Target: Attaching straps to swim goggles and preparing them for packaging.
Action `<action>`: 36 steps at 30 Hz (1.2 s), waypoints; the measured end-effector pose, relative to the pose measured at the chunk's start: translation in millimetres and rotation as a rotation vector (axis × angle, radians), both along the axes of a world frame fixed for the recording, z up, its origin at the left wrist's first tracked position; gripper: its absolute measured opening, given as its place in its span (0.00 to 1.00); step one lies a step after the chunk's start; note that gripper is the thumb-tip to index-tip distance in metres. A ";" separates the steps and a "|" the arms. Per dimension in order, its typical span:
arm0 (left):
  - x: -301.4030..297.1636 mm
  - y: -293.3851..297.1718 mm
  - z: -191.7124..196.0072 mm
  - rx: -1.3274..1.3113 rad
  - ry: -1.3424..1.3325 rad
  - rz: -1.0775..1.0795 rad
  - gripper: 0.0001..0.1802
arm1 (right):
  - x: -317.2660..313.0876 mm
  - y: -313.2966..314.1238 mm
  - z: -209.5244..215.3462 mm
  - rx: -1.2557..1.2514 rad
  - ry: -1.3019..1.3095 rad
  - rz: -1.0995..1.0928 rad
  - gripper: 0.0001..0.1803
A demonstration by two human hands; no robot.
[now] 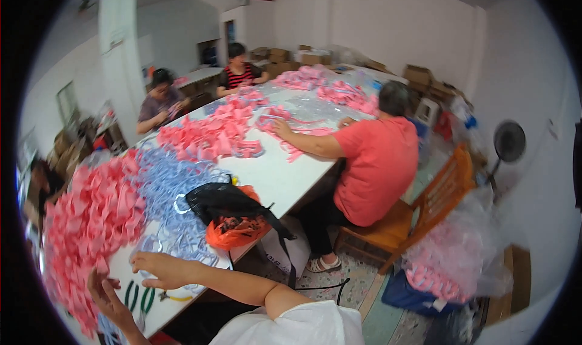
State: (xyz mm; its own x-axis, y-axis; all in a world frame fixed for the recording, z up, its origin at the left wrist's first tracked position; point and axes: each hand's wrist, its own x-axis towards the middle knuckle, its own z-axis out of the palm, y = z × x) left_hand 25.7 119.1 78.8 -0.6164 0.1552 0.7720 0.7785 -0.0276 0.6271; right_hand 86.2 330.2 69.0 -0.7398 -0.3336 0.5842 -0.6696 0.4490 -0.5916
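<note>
Head view: a pale-walled room (388, 23) with 1 pillar (121, 72) is occupied by a long white table (260, 178). Its near end is covered by heaped pink strips (97, 205), with blue cords (167, 193) piled alongside. Near these, the left hand (111, 299) is half spread, nothing held; the right hand (160, 270) is loosely bent, whether around anything cannot be told. Green-handled pliers (147, 299) are laid nearby.

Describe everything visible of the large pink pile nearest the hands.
The pink pile is a loose heap of strips, fabric-like in look, many bent or curled. It spreads along the left side of the table, against the blue cords. The left hand overlaps its near end in view; contact is unclear.
</note>
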 end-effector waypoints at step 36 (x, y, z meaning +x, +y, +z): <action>-3.5 47.5 105.9 -0.077 0.472 -0.354 0.11 | -112.8 -85.3 -53.7 0.148 -0.285 0.213 0.16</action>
State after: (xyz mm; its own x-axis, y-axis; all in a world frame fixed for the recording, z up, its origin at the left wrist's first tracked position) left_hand 22.2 166.6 184.7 -0.1097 0.3547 0.9285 0.9253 -0.3048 0.2258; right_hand -26.5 245.0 15.3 -0.7706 -0.5630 0.2987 -0.5750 0.4122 -0.7067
